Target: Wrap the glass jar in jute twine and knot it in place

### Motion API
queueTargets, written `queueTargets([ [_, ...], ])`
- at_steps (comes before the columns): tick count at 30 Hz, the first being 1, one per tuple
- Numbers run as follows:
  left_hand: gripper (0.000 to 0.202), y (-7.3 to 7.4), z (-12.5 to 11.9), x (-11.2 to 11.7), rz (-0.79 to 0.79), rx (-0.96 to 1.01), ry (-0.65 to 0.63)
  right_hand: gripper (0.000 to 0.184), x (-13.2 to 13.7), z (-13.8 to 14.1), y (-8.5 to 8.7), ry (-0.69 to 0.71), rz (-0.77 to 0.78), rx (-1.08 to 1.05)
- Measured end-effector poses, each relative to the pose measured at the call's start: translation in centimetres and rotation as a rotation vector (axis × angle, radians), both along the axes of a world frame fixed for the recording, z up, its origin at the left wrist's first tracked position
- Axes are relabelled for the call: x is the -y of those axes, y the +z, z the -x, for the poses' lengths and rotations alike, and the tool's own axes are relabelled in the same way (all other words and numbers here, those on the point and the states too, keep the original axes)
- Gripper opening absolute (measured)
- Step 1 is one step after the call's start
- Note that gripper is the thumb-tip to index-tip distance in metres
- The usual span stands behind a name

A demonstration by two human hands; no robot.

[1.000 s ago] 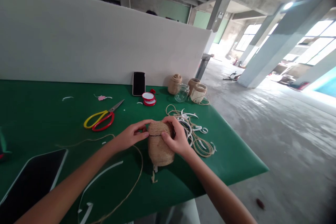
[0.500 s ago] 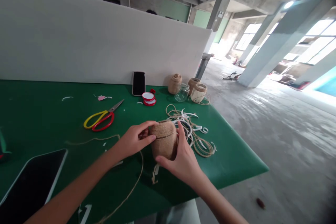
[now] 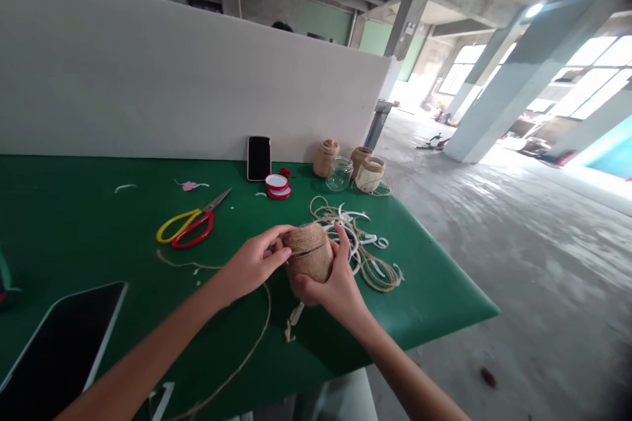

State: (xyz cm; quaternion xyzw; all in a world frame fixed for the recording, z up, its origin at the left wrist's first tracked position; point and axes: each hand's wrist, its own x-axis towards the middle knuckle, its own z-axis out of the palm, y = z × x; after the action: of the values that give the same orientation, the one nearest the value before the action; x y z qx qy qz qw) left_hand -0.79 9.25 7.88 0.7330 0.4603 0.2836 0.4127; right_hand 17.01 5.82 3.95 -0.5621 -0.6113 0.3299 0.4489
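A jar wrapped in brown twine (image 3: 312,256) is tilted between my hands over the green table. My right hand (image 3: 340,283) grips its right side and lower front, thumb across the front and fingers behind. My left hand (image 3: 261,256) pinches at the upper left of the jar, thumb and fingertips against the wound twine; the strand between them is too small to make out. A loose length of twine (image 3: 264,329) curves from below the left hand to the table's front edge. Under the jar hangs or lies a short pale strip with a twine end (image 3: 291,329).
Scissors with yellow and red handles (image 3: 195,223) lie to the left. A tangle of twine and white strips (image 3: 368,253) is at the right. Behind are red-rimmed tape rolls (image 3: 279,185), a phone (image 3: 259,159), a glass jar (image 3: 340,174) and several wrapped jars (image 3: 326,158). A tablet (image 3: 64,342) lies front left.
The jar has tipped slightly, and my right hand has shifted a little around it. My left fingers stay at its upper side. The loose twine at the left has moved.
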Motion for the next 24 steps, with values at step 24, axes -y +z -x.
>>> queueTargets([
  [24, 0.040, -0.3, 0.3, -0.7, -0.017, 0.032, 0.022, 0.090, 0.4, -0.1, 0.8, 0.123, 0.148, -0.543],
])
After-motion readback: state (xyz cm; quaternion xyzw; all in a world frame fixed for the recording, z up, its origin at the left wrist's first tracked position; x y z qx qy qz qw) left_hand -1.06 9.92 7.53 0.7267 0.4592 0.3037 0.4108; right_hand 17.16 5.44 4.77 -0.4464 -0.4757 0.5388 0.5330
